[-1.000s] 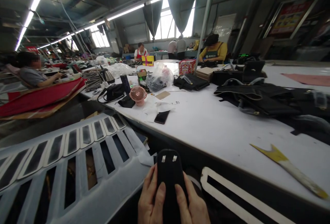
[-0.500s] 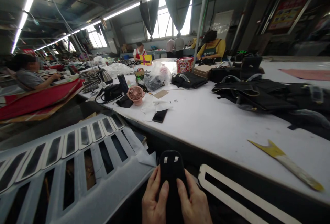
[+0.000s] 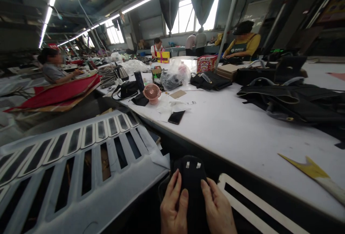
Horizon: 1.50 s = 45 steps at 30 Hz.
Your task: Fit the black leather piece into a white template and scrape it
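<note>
Black piece [image 3: 193, 187], probably light, stiffish; best held by long sides, where left hand [image 3: 174, 205] and right hand [image 3: 217, 205] fingers grip.

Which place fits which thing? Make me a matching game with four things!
Things
1. round pink fan
2. flat black rectangular phone
3. black piece with two white tabs
4. yellow-tipped forked tool

Places
A. between the left hand and right hand
B. at the picture's right edge
C. upright on the white table
D. at the crumpled white sheet's near edge

Pairs: 1-C, 2-D, 3-A, 4-B
</note>
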Available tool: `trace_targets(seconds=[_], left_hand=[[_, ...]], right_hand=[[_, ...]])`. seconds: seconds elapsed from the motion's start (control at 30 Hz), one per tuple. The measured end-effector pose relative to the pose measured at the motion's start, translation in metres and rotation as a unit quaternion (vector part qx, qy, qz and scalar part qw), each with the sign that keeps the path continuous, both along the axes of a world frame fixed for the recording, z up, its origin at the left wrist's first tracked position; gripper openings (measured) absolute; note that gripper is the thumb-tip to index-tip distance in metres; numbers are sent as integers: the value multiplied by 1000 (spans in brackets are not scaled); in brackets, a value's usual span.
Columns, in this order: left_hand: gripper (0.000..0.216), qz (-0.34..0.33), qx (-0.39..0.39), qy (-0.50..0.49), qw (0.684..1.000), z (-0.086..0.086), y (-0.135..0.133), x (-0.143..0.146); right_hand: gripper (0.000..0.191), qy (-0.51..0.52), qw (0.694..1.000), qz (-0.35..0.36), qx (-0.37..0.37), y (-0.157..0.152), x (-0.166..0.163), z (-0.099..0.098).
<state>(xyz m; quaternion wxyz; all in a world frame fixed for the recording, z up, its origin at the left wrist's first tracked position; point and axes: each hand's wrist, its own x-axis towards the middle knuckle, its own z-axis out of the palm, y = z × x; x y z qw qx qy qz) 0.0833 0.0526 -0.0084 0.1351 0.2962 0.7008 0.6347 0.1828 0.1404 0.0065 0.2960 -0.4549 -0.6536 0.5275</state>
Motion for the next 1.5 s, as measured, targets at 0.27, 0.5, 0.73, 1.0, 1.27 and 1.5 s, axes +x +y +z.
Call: trace_targets(seconds=[0.27,0.5,0.73,1.0,1.27,1.5], left_hand=[[33,12,2,16,1000,-2,-4,0],[27,-15,-12,40,999,16,0,-15],[32,2,6,-37,999,35,19,-29],[29,-112,-31,-100,988,54,28,-63],[10,-104,-10,-181,978,62,27,-65],[32,-148,38,-166,974,64,28,-55]], right_hand=[[56,7,1000,3,-8,-1,-2,-13],[58,34,999,8,-23,-1,2,-16],[53,80,997,-22,-4,-3,0,-4],[60,21,997,-60,32,-15,-7,-6],[59,59,997,-23,35,-27,-17,4],[51,84,995,-25,39,-35,-16,10]])
